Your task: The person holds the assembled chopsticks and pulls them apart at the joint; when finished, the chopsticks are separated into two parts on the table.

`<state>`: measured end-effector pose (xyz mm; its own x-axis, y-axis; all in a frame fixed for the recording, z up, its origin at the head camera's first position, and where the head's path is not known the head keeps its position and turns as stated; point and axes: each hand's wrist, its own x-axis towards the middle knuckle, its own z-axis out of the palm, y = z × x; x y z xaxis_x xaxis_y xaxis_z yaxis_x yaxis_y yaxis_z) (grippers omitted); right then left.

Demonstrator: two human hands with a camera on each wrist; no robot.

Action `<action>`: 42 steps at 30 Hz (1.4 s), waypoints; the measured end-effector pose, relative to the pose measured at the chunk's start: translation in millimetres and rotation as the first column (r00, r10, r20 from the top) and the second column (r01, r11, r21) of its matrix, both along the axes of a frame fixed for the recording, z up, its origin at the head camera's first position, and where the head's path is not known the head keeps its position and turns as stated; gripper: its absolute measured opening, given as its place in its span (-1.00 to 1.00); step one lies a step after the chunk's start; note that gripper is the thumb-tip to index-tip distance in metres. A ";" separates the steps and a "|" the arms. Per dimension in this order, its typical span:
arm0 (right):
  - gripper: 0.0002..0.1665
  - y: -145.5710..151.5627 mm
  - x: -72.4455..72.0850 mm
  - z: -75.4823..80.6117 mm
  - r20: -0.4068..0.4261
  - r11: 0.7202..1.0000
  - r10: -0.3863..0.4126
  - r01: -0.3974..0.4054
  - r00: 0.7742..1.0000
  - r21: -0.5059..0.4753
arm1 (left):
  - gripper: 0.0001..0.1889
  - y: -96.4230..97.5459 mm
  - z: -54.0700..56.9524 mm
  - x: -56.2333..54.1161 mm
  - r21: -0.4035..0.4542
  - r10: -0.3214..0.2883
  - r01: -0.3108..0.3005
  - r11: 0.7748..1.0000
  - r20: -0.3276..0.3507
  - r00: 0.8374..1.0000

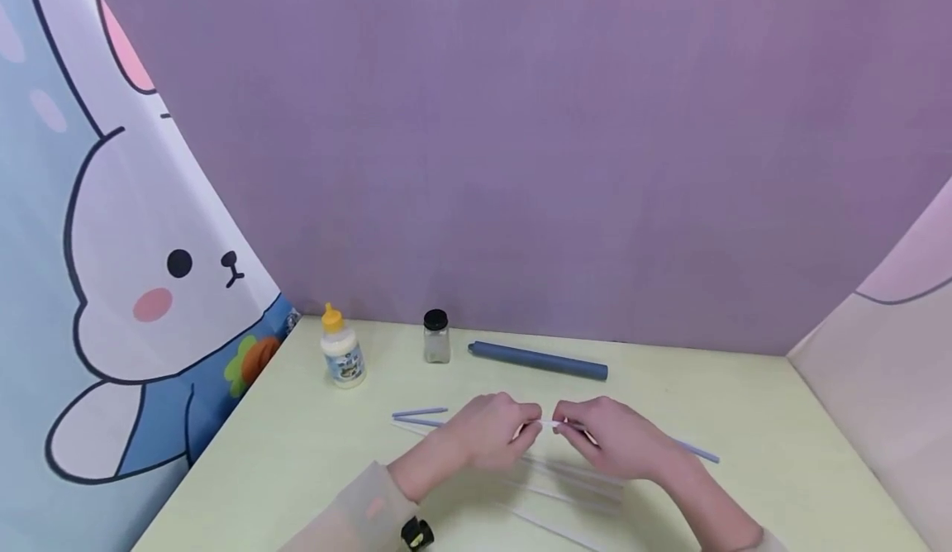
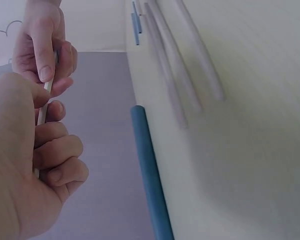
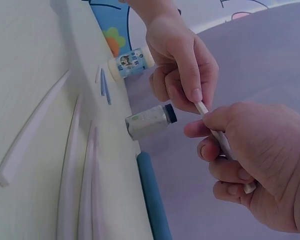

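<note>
A thin white stick (image 1: 549, 422) is held level above the table between both hands. My left hand (image 1: 492, 430) pinches one end of it between thumb and forefinger. Close by, my right hand (image 1: 616, 438) grips the other part, and its curled fingers (image 3: 232, 170) wrap the stick's end in the right wrist view. Only a short length shows between the two hands. Several more white sticks (image 1: 568, 500) lie spread on the table below. Slim blue sticks (image 1: 419, 411) lie to the left, and another blue stick (image 1: 699, 451) pokes out beyond the right wrist.
At the back left stands a white glue bottle (image 1: 345, 362) with a yellow cap. A small clear jar (image 1: 436, 344) with a black lid is beside it. Farther right lies a thick blue roll (image 1: 539, 359). A purple backdrop (image 1: 521, 164) rises behind the pale table (image 1: 744, 420).
</note>
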<state>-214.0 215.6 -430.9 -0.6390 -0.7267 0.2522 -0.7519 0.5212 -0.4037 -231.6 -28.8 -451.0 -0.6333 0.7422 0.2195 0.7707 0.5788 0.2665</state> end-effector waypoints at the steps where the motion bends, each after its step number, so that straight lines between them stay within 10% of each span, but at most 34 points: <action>1: -0.76 0.1 0.2 2.2 -0.009 1.000 0.003 -0.003 1.000 -0.003 | -0.67 -0.3 2.9 0.2 0.003 -0.004 0.004 1.000 -0.001 1.000; 34: -0.79 -0.9 5.0 19.2 -0.060 1.000 0.003 -0.004 0.998 -0.012 | -0.62 -5.6 25.8 6.3 0.004 -0.019 0.019 1.000 -0.025 1.000; 42: -0.79 -5.5 8.9 26.7 -0.144 0.999 -0.031 0.032 0.989 0.002 | -0.62 -3.7 29.4 9.4 -0.044 0.020 -0.032 0.999 -0.239 0.971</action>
<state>-205.2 210.1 -404.2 -0.6192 -0.7080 0.3396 -0.7850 0.5474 -0.2902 -222.2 -32.5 -421.6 -0.5860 0.7394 0.3316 0.7933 0.6069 0.0487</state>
